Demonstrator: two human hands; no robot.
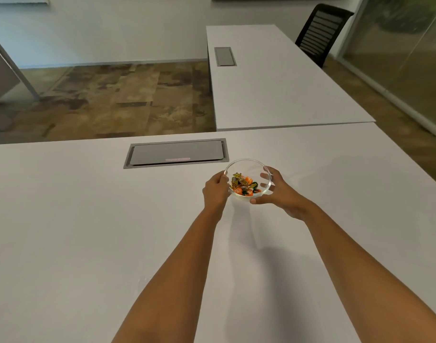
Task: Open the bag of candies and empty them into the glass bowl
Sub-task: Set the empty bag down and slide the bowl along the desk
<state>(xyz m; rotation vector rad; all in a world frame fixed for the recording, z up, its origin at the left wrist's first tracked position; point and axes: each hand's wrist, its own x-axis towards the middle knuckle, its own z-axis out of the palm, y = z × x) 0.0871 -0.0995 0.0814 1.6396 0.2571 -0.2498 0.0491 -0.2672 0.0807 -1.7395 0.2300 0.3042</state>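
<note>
A clear glass bowl (246,162) stands on the white table (76,219), past the middle. Inside it lie several wrapped candies (244,185) in orange, gold and dark green. My left hand (215,191) grips the bowl's left rim with thumb and fingers. My right hand (277,191) cups the bowl's right side, its fingers partly seen through the glass. No candy bag is in view.
A grey cable flap (176,153) is set into the table just behind and left of the bowl. A second white table (281,95) adjoins at the far right, with a black chair (321,30) behind it. A glass wall (410,58) runs along the right.
</note>
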